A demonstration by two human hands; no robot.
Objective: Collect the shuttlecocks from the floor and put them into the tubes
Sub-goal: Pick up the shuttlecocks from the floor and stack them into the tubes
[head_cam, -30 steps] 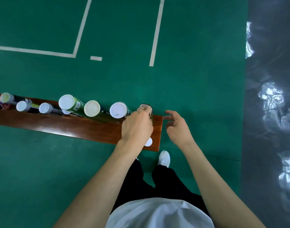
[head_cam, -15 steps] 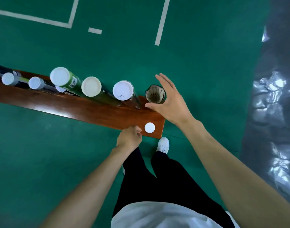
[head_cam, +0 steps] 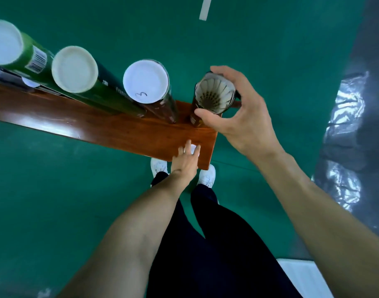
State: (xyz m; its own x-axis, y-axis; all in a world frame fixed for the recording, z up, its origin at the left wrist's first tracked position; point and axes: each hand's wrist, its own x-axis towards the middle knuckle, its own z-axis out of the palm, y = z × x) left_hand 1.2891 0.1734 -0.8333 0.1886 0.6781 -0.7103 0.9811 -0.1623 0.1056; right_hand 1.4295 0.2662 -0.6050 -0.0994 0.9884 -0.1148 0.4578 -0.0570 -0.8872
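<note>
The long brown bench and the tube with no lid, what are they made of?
The bench looks like wood with a glossy varnish: reddish-brown grain streaks and bright reflections show on top. The open tube, gripped by the right hand, seems to be clear plastic, since brown shows through its wall, though this is not certain. The shuttlecock inside looks like white feathers.

Right hand (head_cam: 242, 117) grips the open shuttlecock tube (head_cam: 214, 93) at the bench's (head_cam: 98, 125) three-o'clock end; left hand (head_cam: 185, 162) touches the white cap (head_cam: 192, 149).
</note>
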